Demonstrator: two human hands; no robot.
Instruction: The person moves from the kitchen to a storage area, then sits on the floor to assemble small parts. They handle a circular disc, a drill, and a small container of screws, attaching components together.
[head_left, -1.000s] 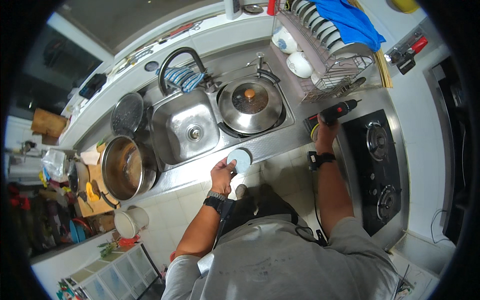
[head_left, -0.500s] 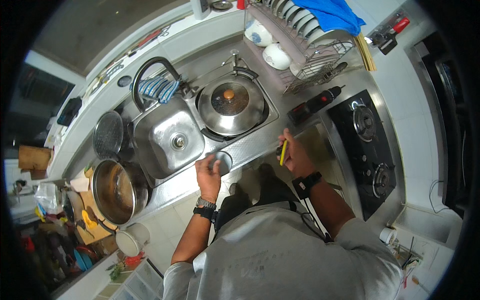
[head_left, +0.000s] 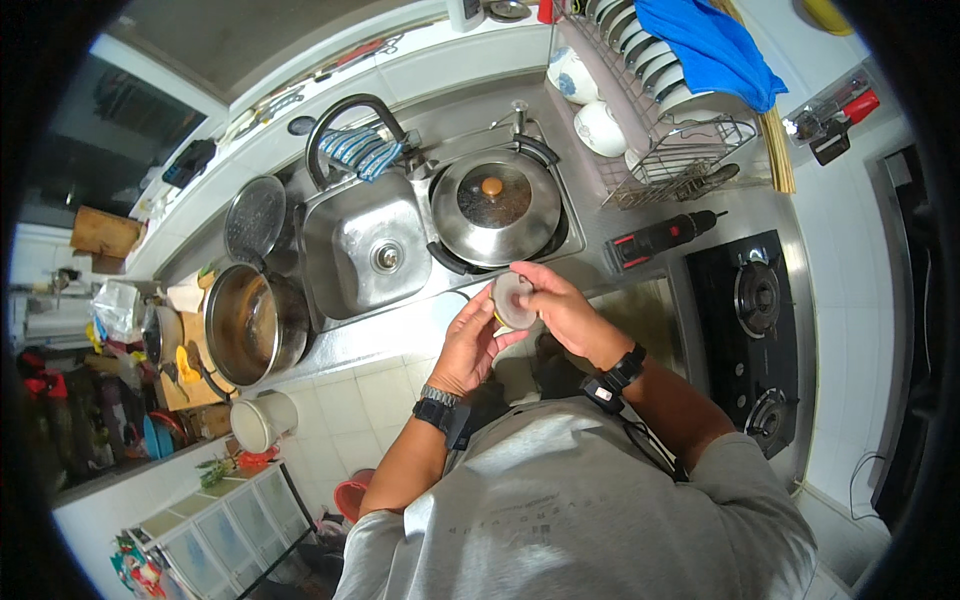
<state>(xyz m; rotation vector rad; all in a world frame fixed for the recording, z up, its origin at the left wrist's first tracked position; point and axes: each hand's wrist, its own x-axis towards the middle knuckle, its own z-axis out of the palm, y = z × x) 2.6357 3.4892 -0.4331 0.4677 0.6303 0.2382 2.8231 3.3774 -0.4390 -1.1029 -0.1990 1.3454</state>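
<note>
Clamping on a pale, yellow-edged disc, the fingers of the left hand and right hand hold it nearer the body than the lidded pan; desk: second pale disc, near-left of the pan; drill, right of it.

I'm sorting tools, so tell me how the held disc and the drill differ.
Place: the held disc is between the left hand and right hand; the drill lies on the counter.
Shape: the disc is round; the drill is long with a narrow bit.
Colour: the disc looks pale, yellow-edged; the drill is black with red.
Both are smaller than the lidded pan.
</note>
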